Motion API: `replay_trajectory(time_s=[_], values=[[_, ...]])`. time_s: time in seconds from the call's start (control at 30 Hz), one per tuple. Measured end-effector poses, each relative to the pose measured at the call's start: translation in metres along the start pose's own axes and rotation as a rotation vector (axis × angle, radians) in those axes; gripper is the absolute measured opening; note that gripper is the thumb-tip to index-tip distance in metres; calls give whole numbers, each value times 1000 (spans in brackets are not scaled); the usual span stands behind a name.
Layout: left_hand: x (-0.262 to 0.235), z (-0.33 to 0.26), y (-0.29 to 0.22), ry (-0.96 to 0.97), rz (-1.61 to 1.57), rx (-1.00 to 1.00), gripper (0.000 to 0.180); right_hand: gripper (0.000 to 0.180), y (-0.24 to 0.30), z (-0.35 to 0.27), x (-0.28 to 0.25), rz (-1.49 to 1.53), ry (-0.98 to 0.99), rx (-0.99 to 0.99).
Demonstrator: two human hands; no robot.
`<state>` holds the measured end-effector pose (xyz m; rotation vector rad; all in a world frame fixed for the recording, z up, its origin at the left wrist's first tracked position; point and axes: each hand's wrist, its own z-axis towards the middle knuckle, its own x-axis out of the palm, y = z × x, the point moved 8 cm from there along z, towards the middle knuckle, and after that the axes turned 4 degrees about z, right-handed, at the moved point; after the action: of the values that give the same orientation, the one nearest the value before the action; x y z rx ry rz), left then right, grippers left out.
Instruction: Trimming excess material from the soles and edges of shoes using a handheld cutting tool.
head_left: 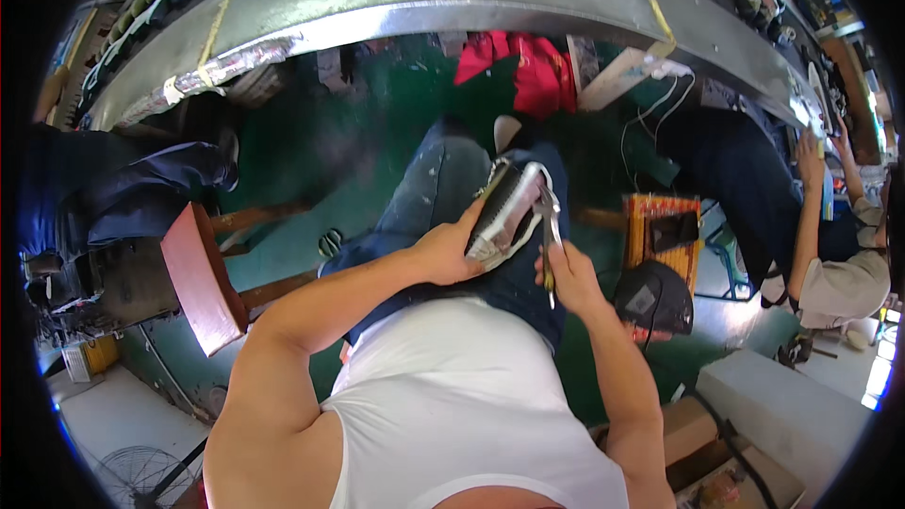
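Observation:
Over my lap, a dark shoe (497,214) with a pale, whitish edge lies tilted. My left hand (451,251) wraps round its near left side and holds it. In my right hand (574,279) are metal pliers (552,226), whose jaws meet the shoe's right edge. Whether the jaws are clamped on the material is too small to tell. The pliers' handles point down toward me, with my fingers closed round them.
Ahead runs a long metal-edged workbench (452,14), with red cloth (545,75) hanging beneath. A stool with a reddish-brown seat (200,273) stands left. To the right are a woven seat (644,236), a black bag (655,297) and a co-worker (839,287); another person's legs (141,174) show left.

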<state>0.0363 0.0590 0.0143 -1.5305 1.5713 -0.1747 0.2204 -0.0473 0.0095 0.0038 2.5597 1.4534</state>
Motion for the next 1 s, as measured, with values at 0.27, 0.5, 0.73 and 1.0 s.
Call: replay_trajectory(time_s=[0.27,0.5,0.73,1.0], values=[[-112,-41,-76,-423,-191,423,71,41,-46,-26,-17,390,-128,47],[-44,101,-20,-185,-562,-62,76,27,-24,-33,-16,2,-104,3],[-8,32,-8,-301,-89,196,64,20,9,-47,-7,-130,34,-14],[-16,14,-20,-617,53,175,24,36,10,-43,14,402,330,358]])
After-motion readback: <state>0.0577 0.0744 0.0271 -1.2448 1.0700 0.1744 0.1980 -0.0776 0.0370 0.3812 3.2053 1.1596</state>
